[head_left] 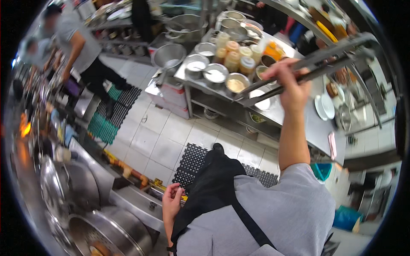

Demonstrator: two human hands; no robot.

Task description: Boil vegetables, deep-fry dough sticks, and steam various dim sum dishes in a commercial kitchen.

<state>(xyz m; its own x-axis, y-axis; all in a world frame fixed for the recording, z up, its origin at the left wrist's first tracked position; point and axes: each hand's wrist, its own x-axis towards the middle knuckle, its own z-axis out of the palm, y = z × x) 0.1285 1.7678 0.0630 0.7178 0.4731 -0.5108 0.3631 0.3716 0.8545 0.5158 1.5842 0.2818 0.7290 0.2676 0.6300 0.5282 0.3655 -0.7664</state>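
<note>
In my raised right hand (pixel 292 87) is a pair of long grey metal tongs (pixel 337 51). My fingers are closed around its two arms. The tongs' tips point down and left, over the near edge of the steel counter (pixel 314 128), close above a bowl of white contents (pixel 260 101). Beside it is a bowl of pale beige contents (pixel 236 84). Low at my side hangs my left hand (pixel 173 197), its fingers loosely bent and apart, with nothing visible in it. It is nearest to the stove front (pixel 141 200).
Squeeze bottles (pixel 232 59) and metal pots crowd the counter. White plates (pixel 325 106) lie to the right. Large steel pots (pixel 72 183) stand at left; a flame (pixel 25 128) burns farther off. A person (pixel 81 47) works at far left. Black mats (pixel 190 164) cover some floor tiles.
</note>
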